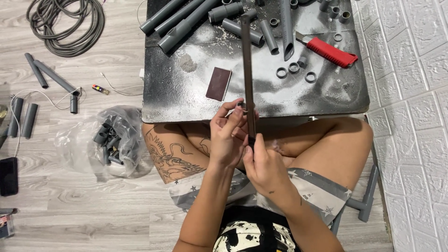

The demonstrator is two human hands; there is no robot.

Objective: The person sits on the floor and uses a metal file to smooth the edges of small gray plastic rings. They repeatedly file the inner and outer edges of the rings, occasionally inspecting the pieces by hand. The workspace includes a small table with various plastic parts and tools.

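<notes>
1. The left hand (227, 136) is closed around a small grey ring (241, 107), pinched between thumb and fingertips just off the near edge of the worktop (186, 100).
2. The right hand (264, 167) grips the near end of a long, thin, dark file (248, 74). The file points away from the person, over the middle of the worktop, and passes right beside the ring; whether it runs through the ring cannot be told.
3. A brown sanding block (219, 83) lies near the front edge of the worktop, left of the file.
4. A knife with a red handle (328, 51) lies toward the right edge, and three loose grey rings (294, 70) lie just nearer the person than it.
5. Grey pipe pieces (186, 18) of several lengths are crowded along the far edge of the worktop, whose dark surface is dusted with pale filings.
6. On the floor (84, 210) to the left lie a clear plastic bag of grey fittings (112, 140), a coiled grey hose (65, 23) and scattered short pipes (53, 74).
7. The person sits cross-legged at the near edge of the worktop.
</notes>
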